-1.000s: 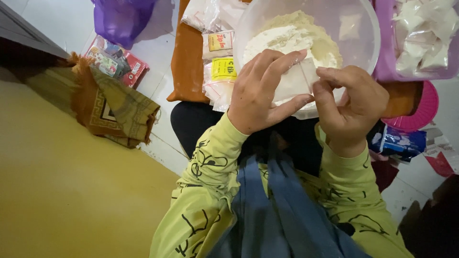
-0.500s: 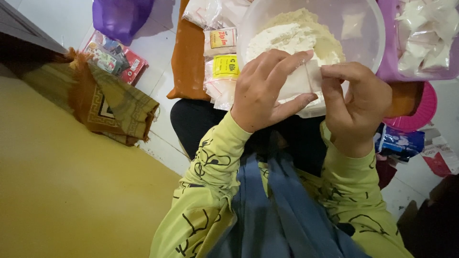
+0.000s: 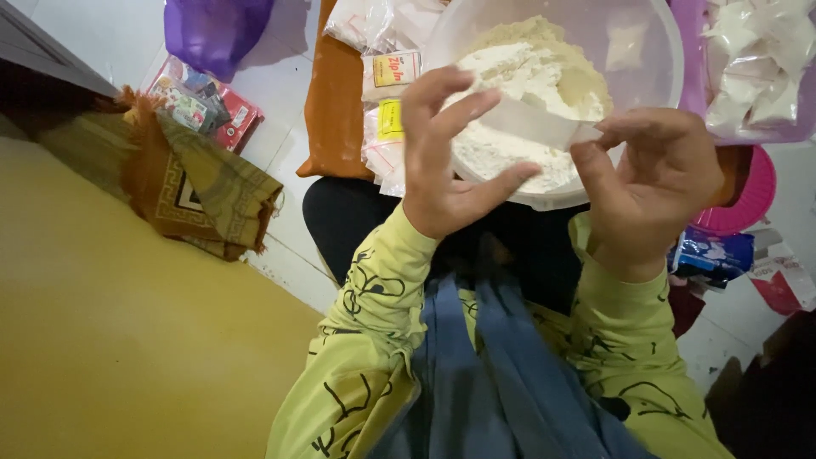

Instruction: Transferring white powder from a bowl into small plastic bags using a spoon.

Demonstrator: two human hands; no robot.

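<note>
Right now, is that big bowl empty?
No, the bowl holds a heap of white flour, behind the two hands.

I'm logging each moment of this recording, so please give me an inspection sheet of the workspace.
Surface: white tiled floor; yellow area lower left.
Job's things: clear bowl of white flour; small clear bag.
Clutter: purple bag, patterned cloth, orange cushion, packets, pink lid.
Grippers: left hand and right hand hold the small clear bag between them.
Cables: nothing seen.
Surroundings: purple tub of filled bags.
</note>
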